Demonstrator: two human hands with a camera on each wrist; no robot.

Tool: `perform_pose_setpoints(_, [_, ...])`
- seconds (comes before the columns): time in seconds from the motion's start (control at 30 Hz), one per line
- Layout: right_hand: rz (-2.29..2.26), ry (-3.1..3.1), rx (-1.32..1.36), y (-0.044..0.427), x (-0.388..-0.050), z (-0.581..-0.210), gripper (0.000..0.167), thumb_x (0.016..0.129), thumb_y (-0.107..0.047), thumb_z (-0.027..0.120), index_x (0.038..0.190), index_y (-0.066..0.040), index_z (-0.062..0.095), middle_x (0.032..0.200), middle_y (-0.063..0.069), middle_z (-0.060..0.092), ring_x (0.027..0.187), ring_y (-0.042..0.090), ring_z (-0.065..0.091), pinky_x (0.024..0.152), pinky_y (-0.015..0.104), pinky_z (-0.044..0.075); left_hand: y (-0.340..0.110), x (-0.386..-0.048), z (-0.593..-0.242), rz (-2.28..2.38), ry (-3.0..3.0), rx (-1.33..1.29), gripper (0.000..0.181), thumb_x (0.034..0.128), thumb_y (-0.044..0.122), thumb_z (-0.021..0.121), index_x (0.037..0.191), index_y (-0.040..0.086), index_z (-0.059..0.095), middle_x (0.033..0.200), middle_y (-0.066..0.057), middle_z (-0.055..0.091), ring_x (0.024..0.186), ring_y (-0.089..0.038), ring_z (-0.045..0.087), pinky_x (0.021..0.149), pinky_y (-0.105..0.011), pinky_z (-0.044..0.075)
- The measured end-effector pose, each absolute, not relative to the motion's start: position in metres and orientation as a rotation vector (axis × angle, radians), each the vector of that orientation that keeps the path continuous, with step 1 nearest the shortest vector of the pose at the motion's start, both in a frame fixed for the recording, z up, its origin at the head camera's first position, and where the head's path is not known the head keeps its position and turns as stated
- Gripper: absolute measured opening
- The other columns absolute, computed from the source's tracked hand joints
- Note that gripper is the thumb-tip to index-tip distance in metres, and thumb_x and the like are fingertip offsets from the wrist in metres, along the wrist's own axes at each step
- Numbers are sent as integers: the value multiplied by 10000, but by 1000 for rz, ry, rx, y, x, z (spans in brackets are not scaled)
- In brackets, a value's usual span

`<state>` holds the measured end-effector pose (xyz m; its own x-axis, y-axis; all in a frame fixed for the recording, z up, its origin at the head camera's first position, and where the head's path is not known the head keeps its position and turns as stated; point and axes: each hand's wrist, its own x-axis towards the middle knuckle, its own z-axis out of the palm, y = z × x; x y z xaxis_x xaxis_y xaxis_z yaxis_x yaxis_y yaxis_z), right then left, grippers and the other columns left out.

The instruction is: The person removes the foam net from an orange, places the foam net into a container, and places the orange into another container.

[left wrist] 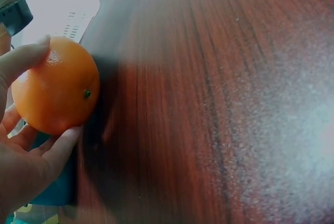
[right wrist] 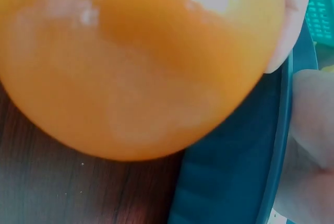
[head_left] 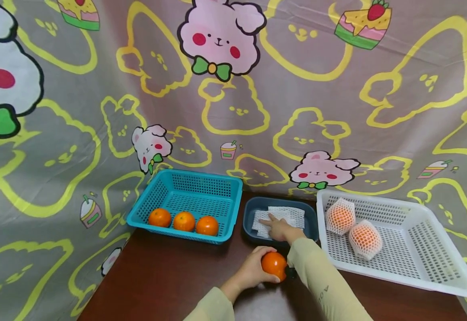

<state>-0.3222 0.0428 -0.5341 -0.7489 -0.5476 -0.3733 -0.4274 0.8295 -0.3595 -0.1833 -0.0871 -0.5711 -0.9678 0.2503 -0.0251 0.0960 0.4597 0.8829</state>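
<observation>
My left hand grips an orange above the brown table, thumb and fingers curled round its sides. The left wrist view shows the orange's green stem end. Beyond it, my right hand reaches into a dark blue tray, fingers extended onto white foam net sleeves. In the right wrist view the orange fills the upper left and hides much of the tray; my right hand shows only in part at the right edge, its fingertips out of sight.
A turquoise basket at the left holds three oranges along its front. At the right, a white basket holds two oranges in foam nets. A patterned cloth hangs behind and at the left. My right forearm crosses beside the held orange.
</observation>
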Motion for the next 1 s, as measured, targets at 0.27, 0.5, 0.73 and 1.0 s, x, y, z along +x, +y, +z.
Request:
perform_pose_setpoints(0.27, [-405, 2595, -775, 52, -321, -529, 601, 962, 30, 580, 1533, -137, 491, 1637, 263, 241, 1356, 586, 381, 1065, 648, 384, -80, -186, -565, 1513, 2557, 334, 649, 736, 188, 943, 1307, 121, 642, 1309, -40, 566, 1115, -186, 572, 962, -399, 506])
perform_pose_setpoints(0.5, [-611, 2646, -869, 66, -320, -527, 465, 964, 33, 612, 1415, -82, 621, 1597, 257, 342, 1359, 461, 467, 1065, 572, 423, -83, -187, -564, 1536, 2565, 347, 662, 720, 172, 949, 1301, 91, 644, 1314, -68, 568, 1145, -223, 566, 991, -423, 490])
perform_pose_setpoints(0.73, [-768, 2635, -943, 79, -318, -518, 338, 970, 64, 536, 1236, -25, 724, 1351, 215, 629, 1288, 424, 545, 1073, 588, 408, -86, -188, -567, 1549, 2566, 345, 669, 712, 172, 955, 1298, 90, 643, 1294, -71, 576, 1141, -255, 568, 997, -443, 480])
perform_pose_setpoints(1.0, [-856, 2605, -985, 86, -310, -516, 277, 997, 32, 543, 1169, -23, 753, 1174, 128, 725, 1146, 357, 643, 1001, 546, 490, -87, -185, -564, 1591, 2520, 286, 644, 715, 133, 946, 1280, 86, 639, 1234, -83, 660, 1027, -263, 606, 928, -472, 507])
